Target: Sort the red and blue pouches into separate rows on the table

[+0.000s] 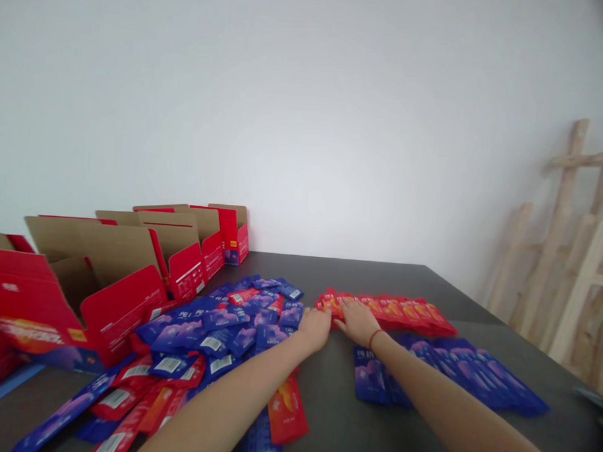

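Observation:
A row of overlapping red pouches point(402, 312) lies across the middle of the dark table. At its left end my left hand point(315, 329) is closed, fingers curled at the edge of a red pouch; the fingertips are partly hidden. My right hand point(358, 321) rests on top of the same row, fingers stretched out and thumb apart, with a thin red band at the wrist. Nearer to me, partly under my right forearm, is a fanned row of blue pouches point(474, 370). Left of my hands spreads a loose heap of blue pouches point(224, 319) mixed with red ones point(133, 372).
Several open red cardboard boxes point(125, 305) stand along the left side, flaps up. A single red pouch point(288, 410) lies at the heap's near edge. The black table point(324, 269) meets a white wall behind. Wooden frames point(572, 262) lean at the right.

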Available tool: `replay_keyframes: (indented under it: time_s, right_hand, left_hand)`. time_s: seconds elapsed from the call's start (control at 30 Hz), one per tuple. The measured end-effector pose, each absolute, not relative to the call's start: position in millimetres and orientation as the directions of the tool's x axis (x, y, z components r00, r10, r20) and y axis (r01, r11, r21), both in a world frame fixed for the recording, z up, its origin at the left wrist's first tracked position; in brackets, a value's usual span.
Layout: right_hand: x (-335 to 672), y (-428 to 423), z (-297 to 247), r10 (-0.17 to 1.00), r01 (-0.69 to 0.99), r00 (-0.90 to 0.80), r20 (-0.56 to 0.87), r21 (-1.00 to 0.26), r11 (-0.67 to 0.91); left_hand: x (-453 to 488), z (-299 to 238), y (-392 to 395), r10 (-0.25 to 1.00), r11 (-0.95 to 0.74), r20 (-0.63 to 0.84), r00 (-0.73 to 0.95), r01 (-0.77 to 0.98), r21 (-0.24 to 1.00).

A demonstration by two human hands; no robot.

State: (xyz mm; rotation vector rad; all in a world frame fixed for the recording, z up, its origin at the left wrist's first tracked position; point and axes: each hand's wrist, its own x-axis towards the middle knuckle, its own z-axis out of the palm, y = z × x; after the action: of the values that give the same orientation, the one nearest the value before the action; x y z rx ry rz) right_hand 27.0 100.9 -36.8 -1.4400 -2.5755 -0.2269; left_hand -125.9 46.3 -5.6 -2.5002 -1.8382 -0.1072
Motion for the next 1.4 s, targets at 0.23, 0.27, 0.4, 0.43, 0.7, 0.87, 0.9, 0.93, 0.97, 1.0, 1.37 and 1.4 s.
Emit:
replay_keyframes:
  time_s: [0.23, 0.27, 0.4, 0.43, 0.7, 0.87, 0.9, 0.93, 0.97, 1.0, 1.37, 1.4]
  right_hand:
    - [26.2, 101.2, -36.4, 0.837, 0.862, -0.506, 0.211, 0.072, 0.503]
    - [26.3, 100.9, -36.4, 0.837, 0.862, -0.505, 0.212, 0.072, 0.502]
    - [28.0, 99.1, -37.1, 0.836, 0.864, -0.501, 0.224, 0.066, 0.5]
    - [28.4, 98.6, -37.2, 0.835, 0.864, -0.5, 0.228, 0.063, 0.5]
    - [21.2, 92.5, -29.9, 0.816, 0.859, -0.496, 0.297, 0.03, 0.512]
    - [4.7, 76.8, -23.8, 0.764, 0.805, -0.564, 0.314, 0.002, 0.594]
    - [0.8, 72.8, -23.1, 0.752, 0.791, -0.578, 0.316, -0.007, 0.612]
    - [-3.1, 68.8, -22.7, 0.741, 0.778, -0.591, 0.318, -0.019, 0.628]
    - [-7.1, 64.9, -22.6, 0.732, 0.765, -0.602, 0.32, -0.034, 0.644]
    - [-11.1, 61.2, -22.7, 0.723, 0.751, -0.611, 0.323, -0.051, 0.658]
    - [-50.2, 35.3, -31.0, 0.78, 0.582, -0.524, 0.343, -0.525, 0.621]
    - [-52.9, 35.1, -31.4, 0.807, 0.558, -0.488, 0.332, -0.592, 0.581]
  left_hand:
    - [-151.3, -0.7, 49.2, 0.945, -0.321, 0.083, 0.315, 0.945, 0.064]
    - [-157.2, 0.8, 49.6, 0.945, -0.32, 0.085, 0.315, 0.945, 0.068]
    - [-184.6, 7.9, 49.2, 0.957, -0.282, 0.09, 0.277, 0.958, 0.054]
    - [-191.1, 9.5, 48.5, 0.963, -0.26, 0.09, 0.255, 0.965, 0.04]
    - [-195.8, 7.6, 41.0, 0.99, -0.124, 0.06, 0.13, 0.988, -0.09]
    - [-180.8, 2.6, 43.1, 0.994, -0.094, 0.043, 0.099, 0.988, -0.12]
    - [-179.7, 2.3, 42.9, 0.994, -0.093, 0.044, 0.099, 0.988, -0.122]
    - [-179.2, 2.3, 42.3, 0.994, -0.095, 0.045, 0.101, 0.988, -0.122]
    - [-179.2, 2.3, 41.2, 0.993, -0.099, 0.048, 0.105, 0.988, -0.122]
    - [-179.4, 2.4, 39.9, 0.992, -0.104, 0.052, 0.111, 0.987, -0.121]
    - [-185.8, 13.1, 25.2, 0.988, -0.111, 0.089, 0.126, 0.981, -0.158]
    - [-187.6, 16.8, 22.7, 0.988, -0.108, 0.096, 0.124, 0.981, -0.163]
